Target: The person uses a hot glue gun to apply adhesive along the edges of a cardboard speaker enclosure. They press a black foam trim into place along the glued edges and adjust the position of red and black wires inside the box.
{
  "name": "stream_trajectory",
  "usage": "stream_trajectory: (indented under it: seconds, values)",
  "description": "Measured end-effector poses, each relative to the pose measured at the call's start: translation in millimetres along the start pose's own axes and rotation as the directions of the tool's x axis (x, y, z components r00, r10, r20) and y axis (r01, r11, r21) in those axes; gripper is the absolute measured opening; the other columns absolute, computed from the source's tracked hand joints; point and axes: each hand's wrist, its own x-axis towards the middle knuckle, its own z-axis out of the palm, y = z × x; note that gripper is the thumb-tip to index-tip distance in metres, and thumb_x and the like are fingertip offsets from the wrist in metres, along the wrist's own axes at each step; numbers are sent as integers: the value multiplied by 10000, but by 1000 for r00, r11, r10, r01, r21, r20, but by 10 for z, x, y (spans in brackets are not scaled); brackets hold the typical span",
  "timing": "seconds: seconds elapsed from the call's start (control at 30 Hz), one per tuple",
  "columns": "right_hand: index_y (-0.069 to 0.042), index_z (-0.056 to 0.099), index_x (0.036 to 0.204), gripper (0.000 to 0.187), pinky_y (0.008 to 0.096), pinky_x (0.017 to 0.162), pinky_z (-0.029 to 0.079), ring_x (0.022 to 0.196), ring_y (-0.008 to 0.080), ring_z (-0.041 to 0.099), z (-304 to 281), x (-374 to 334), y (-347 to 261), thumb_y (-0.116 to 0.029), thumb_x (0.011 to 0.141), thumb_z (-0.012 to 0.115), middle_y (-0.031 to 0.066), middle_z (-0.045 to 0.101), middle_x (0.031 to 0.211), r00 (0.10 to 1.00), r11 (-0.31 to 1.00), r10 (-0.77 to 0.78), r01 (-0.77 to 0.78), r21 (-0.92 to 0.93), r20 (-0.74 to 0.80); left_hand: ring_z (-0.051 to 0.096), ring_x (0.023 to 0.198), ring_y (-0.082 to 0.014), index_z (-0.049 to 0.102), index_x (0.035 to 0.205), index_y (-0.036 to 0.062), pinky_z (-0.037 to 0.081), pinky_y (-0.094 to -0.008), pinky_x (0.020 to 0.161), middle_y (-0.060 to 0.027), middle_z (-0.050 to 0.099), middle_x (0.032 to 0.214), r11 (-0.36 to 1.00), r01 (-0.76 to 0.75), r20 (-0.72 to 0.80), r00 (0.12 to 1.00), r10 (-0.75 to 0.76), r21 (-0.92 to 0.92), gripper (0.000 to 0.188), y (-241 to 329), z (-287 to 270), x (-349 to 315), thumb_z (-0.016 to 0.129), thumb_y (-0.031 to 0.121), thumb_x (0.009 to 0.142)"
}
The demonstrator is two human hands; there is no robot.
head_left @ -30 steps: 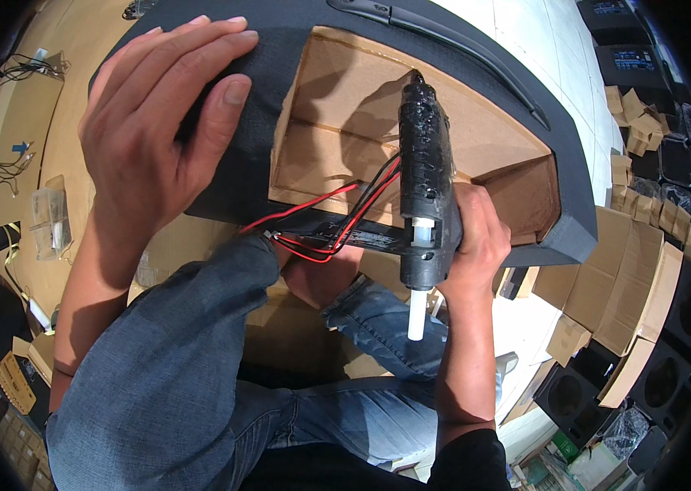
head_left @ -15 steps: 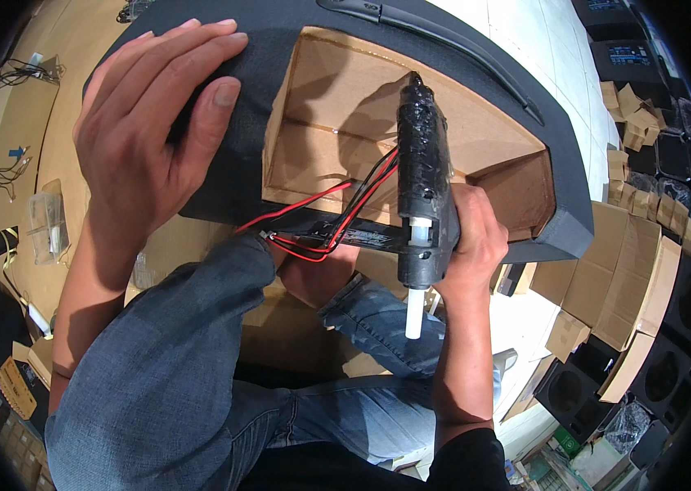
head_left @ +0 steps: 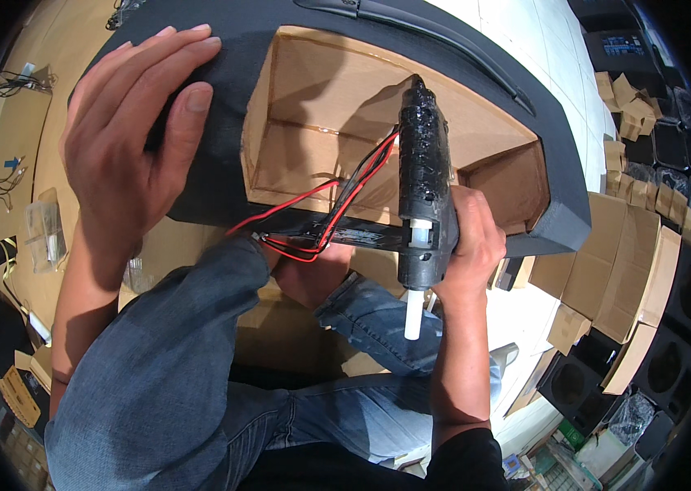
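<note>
My left hand point(head_left: 129, 135) rests on the black outer panel of a speaker cabinet point(head_left: 231, 49), fingers stretched and thumb apart, holding nothing. In my right hand point(head_left: 476, 233) is a black glue gun point(head_left: 424, 155) wrapped in shiny dark tape. Its nozzle points toward the far side, over the cabinet's opening. From its rear end sticks a white glue stick point(head_left: 414, 315). Bare brown board point(head_left: 313, 155) lines the cabinet's cavity. Red and black wires point(head_left: 345, 196) run across the cavity's near edge and pass behind the glue gun. My right fingers are mostly hidden behind the gun.
A black strap handle point(head_left: 435, 41) crosses the cabinet's far edge. To the right lie open cardboard boxes point(head_left: 607, 270) and black speaker boxes point(head_left: 578, 380). Coiled cables point(head_left: 2, 180) and a clear plastic container point(head_left: 44, 233) lie at left. My jeans-clad legs point(head_left: 166, 352) are beneath.
The cabinet, its wires and my left hand have shifted slightly left in the view. The glue gun and my right hand stay almost in place.
</note>
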Motion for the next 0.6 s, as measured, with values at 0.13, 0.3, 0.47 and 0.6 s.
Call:
stream_trajectory:
  seconds: [0.13,0.3,0.47,0.6]
  values:
    - [1,665,1012,313,363,699,569,783,324,720,-12,-9,-11,-79,727,766,151,688,907,1000,1000,3,-3,4,-7,692,1146,-261,764,1150,82,497,-410,1037,-51,754,1189,1000,-11,4,1000,11,7,217,7,-8,-1,674,175,975]
    - [0,658,1003,298,363,701,568,781,324,720,-23,-26,4,-78,737,767,151,685,903,1000,1000,21,-21,21,-17,691,1152,-264,764,1154,81,495,-412,1041,-54,754,1194,1000,-8,3,1000,8,3,219,5,-6,-1,667,175,981]
    - [12,667,1027,309,365,718,576,795,322,728,-30,-27,-56,-74,745,760,155,690,918,999,999,33,-33,15,-22,691,1157,-265,764,1156,78,490,-418,1050,-54,754,1200,1000,-12,15,1000,12,2,221,-6,-5,-19,659,173,986]
    - [33,672,1054,351,372,722,584,799,316,730,74,-25,-143,-83,736,765,168,694,931,996,997,-29,35,66,-85,690,1161,-275,762,1159,74,489,-426,1053,-60,752,1208,1000,-3,31,1000,3,-2,224,8,-30,16,656,172,988]
